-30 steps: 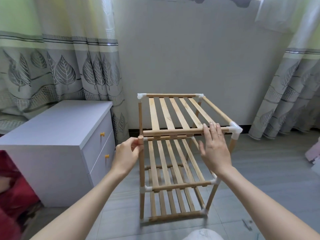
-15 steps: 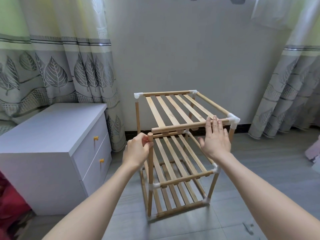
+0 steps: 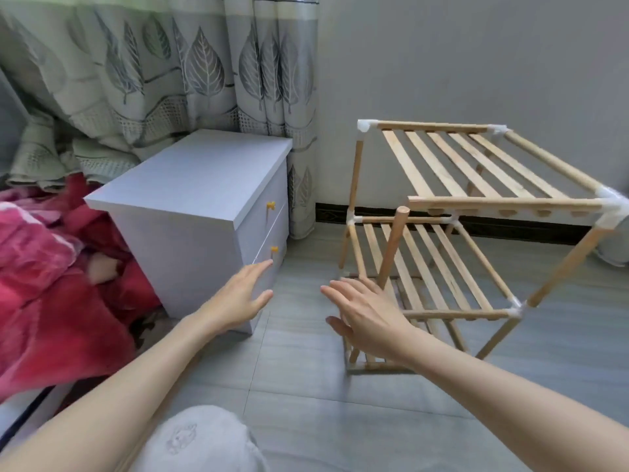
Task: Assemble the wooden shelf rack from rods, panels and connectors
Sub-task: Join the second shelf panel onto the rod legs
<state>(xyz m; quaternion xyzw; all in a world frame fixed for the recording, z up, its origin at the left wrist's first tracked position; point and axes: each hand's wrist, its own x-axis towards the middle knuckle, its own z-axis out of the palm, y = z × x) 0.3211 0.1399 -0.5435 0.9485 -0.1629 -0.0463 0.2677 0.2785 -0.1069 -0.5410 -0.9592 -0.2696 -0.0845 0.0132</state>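
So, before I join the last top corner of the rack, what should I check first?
1. Left hand free: ok, open, holding nothing.
2. Right hand free: ok, open, holding nothing.
3. Front left post upright: not ok, it leans.
4. Top front rod joined to that post: not ok, its left end hangs free.
5. Connector for this corner within reach: cannot tell, none visible.
6. Front right connector seated: ok.
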